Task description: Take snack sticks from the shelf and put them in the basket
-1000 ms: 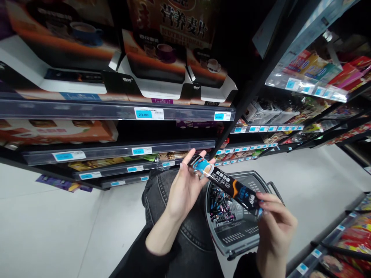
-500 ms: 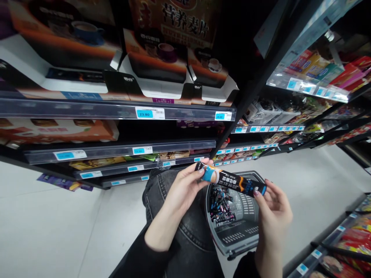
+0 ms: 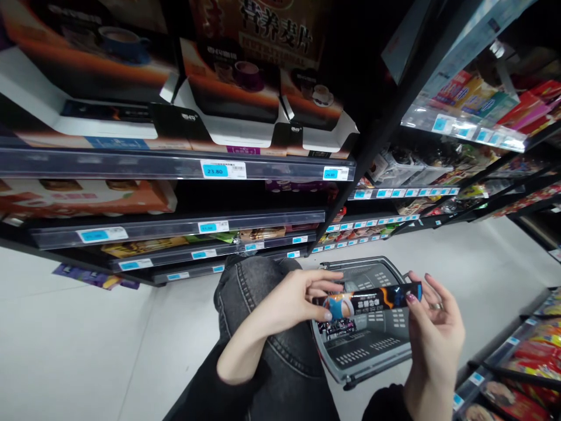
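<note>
A long black sachet (image 3: 370,300) with a blue and orange print lies nearly level between my hands, over a grey shopping basket (image 3: 372,356). My left hand (image 3: 298,301) pinches its left end with thumb and fingers. My right hand (image 3: 436,327) holds the right end at the fingertips, the other fingers spread. Inside the basket lie several small dark sachets (image 3: 331,330), partly hidden by my left hand. My knee in dark grey jeans (image 3: 258,304) is just left of the basket.
Shelves with blue price tags (image 3: 214,170) rise ahead, holding boxed drink mixes (image 3: 236,88). A black upright post (image 3: 372,140) divides them from snack shelves (image 3: 473,111) at right. Another low shelf (image 3: 517,386) stands at the right edge. Pale floor (image 3: 87,351) spreads to the left.
Both hands have lowered the sachet from chest height down over the basket and turned it from slanting to nearly level. The view has tipped slightly downward.
</note>
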A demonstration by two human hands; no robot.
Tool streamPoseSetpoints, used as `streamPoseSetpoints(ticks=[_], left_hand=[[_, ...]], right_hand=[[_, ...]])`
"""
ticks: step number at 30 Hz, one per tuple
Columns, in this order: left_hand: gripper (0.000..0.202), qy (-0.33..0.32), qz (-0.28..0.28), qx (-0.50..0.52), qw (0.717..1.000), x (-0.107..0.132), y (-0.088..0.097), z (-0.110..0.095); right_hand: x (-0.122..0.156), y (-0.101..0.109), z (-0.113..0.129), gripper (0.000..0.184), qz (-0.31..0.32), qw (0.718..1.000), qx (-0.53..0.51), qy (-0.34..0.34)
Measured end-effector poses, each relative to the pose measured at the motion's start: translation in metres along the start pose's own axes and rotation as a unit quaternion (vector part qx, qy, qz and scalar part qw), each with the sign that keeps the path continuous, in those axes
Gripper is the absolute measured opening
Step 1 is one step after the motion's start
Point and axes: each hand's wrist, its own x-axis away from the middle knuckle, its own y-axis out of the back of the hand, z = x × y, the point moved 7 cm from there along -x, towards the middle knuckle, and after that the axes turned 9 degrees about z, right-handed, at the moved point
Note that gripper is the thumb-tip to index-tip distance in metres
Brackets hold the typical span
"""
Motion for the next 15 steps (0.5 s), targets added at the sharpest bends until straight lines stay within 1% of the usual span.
streamPoseSetpoints(ticks=[2, 5, 8, 10, 13, 15], left_hand=[[0.065, 0.025, 0.036, -0.055, 0.998, -0.002, -0.009, 0.003], [0.051, 0.048, 0.042, -0.123, 0.990, -0.003, -0.016, 0.006], [0.034, 0.054, 0.017, -0.163, 0.985, -0.003, -0.016, 0.005], [0.024, 0.050, -0.010, -0.191, 0.980, -0.002, -0.012, 0.003], [0.018, 0.037, -0.046, -0.245, 0.968, -0.002, -0.007, -0.002], [0.017, 0.027, -0.069, -0.285, 0.956, -0.003, -0.006, -0.004]], right_hand=[[0.001, 0.005, 0.004, 0.049, 0.005, 0.999, 0.049, 0.018], [0.003, 0.004, 0.010, 0.047, 0.014, 0.995, 0.093, 0.040], [0.002, -0.002, 0.013, 0.052, 0.042, 0.993, 0.107, 0.035], [0.001, -0.005, 0.013, 0.050, 0.066, 0.988, 0.139, 0.018], [0.002, -0.004, 0.014, 0.031, 0.104, 0.971, 0.212, 0.017], [0.003, -0.002, 0.016, 0.021, 0.107, 0.958, 0.260, 0.050]])
